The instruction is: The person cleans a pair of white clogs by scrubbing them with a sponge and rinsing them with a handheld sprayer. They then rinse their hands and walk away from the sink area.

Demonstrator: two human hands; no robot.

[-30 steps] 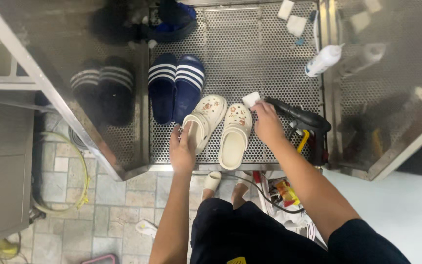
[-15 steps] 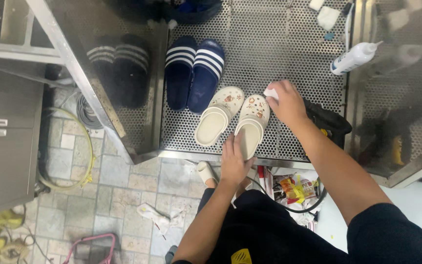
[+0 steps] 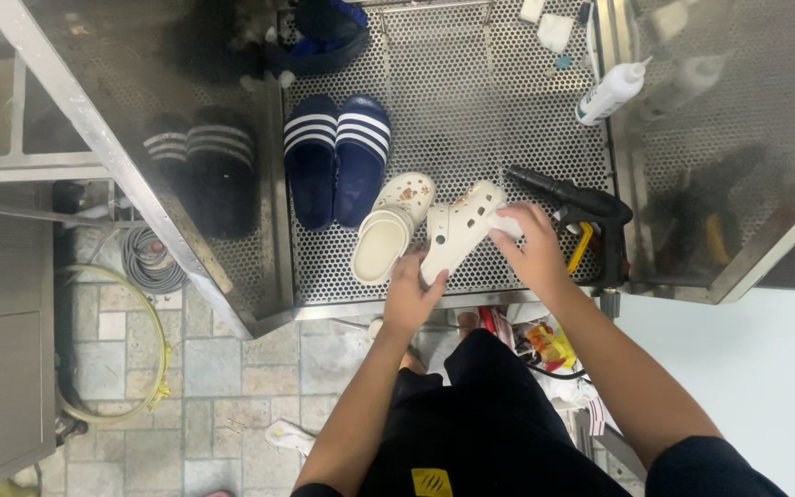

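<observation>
Clog (image 3: 457,235): cream, tilted on its side above the perforated metal counter (image 3: 508,83), beside its mate (image 3: 388,230).
Left hand (image 3: 411,294): fingers pinching the heel end.
Right hand (image 3: 531,244): fingers pressed on a white pad (image 3: 506,225) at the toe.
Advice: hold the heel firmly, rub evenly.

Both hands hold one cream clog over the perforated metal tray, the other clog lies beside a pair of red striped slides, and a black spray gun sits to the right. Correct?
Not quite: the striped slides are navy blue with white stripes, not red, as the head view shows. The rest holds: left hand and right hand hold one cream clog, the other clog beside the slides, black spray gun to the right.
</observation>
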